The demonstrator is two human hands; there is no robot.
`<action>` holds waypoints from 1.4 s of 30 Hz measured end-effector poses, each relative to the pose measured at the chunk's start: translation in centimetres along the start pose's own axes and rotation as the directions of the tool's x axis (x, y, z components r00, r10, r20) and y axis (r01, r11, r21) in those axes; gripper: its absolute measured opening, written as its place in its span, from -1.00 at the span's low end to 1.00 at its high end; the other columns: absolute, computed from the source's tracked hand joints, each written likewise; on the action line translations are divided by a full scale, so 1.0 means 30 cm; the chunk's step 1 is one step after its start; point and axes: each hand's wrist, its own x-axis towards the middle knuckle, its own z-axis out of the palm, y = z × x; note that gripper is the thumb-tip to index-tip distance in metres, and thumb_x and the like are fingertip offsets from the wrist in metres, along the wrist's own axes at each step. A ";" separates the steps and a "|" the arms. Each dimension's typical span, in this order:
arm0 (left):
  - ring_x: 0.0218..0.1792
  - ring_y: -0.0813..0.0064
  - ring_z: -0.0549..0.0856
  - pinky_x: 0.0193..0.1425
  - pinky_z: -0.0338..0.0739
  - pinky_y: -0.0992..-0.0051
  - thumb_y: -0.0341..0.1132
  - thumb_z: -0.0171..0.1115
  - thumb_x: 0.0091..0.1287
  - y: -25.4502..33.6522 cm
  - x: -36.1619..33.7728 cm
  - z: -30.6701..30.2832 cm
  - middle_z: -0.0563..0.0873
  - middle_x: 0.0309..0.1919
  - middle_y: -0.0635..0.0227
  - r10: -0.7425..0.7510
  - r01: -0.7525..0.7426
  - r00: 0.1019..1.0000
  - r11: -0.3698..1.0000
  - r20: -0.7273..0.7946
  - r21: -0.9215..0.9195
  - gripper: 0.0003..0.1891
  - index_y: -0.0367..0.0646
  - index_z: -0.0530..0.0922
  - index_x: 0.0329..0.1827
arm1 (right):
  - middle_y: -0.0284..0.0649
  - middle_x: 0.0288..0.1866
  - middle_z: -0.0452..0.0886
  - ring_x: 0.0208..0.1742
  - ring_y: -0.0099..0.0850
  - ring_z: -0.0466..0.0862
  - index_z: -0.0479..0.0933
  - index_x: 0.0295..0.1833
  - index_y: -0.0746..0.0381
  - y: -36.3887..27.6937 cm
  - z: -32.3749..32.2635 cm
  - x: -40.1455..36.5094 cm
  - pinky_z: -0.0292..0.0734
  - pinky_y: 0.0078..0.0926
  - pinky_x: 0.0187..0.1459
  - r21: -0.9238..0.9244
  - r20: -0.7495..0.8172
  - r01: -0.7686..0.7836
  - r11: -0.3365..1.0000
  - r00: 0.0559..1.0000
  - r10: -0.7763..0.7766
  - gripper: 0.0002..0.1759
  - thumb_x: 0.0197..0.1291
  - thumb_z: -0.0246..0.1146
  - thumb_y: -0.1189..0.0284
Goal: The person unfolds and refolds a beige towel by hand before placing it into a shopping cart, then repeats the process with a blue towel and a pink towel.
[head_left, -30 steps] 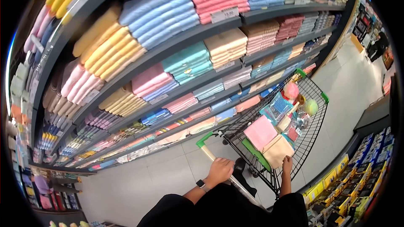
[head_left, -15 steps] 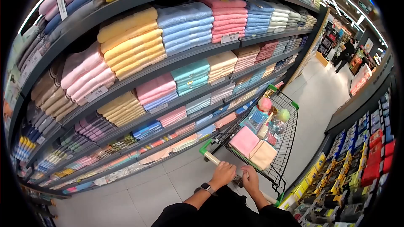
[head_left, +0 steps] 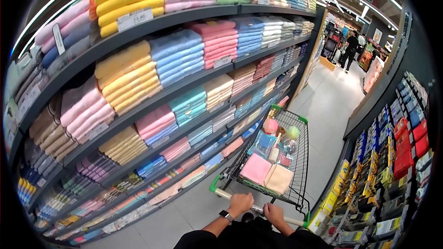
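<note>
My left hand [head_left: 241, 204], with a watch on its wrist, is wrapped round the handle [head_left: 293, 222] of a shopping cart. Close beside it, my right hand [head_left: 273, 212] is closed on the same bar. In the wire basket [head_left: 299, 175] lie a folded pink towel [head_left: 256, 168] and a folded cream towel [head_left: 278, 179], side by side near the handle. Farther forward are a blue packet [head_left: 263, 144], a pink round item [head_left: 270, 125], a pale green round item [head_left: 292, 132] and several small packaged things I cannot make out.
Shelves [head_left: 131, 144] of folded towels in many colours run along the left, close to the cart. On the right stands a rack [head_left: 369, 180] of packaged goods with red packs [head_left: 402, 150]. A tiled aisle [head_left: 323, 101] leads ahead, where a person in black [head_left: 350, 50] stands.
The view has tilted up, showing more of the top shelf. The cart now sits lower and slightly left in view, and my right hand's fingers have closed round the handle.
</note>
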 end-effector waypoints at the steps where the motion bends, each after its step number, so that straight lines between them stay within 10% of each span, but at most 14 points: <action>1: -0.64 0.11 0.66 -0.54 0.51 0.12 -0.21 0.10 0.29 0.011 0.006 0.002 0.63 -0.71 0.18 -0.033 0.033 0.999 0.999 0.014 0.000 -0.76 -0.09 0.53 -0.52 | 0.04 -0.52 0.61 -0.44 0.10 0.62 0.60 -0.38 0.19 0.008 0.003 -0.003 0.49 0.08 -0.35 0.012 -0.018 0.015 1.000 1.000 -0.015 -0.65 0.32 0.08 0.21; 42: -0.47 0.05 0.68 -0.37 0.54 0.13 -0.26 0.18 0.20 0.030 0.645 0.169 0.68 -0.54 0.15 -0.207 0.205 0.978 0.973 0.009 0.108 -0.85 -0.11 0.56 -0.47 | 0.05 -0.31 0.65 -0.24 0.10 0.63 0.61 -0.20 0.20 0.248 -0.214 0.537 0.50 0.04 -0.17 0.387 0.144 0.047 0.921 0.983 -0.111 -0.69 0.31 0.05 0.23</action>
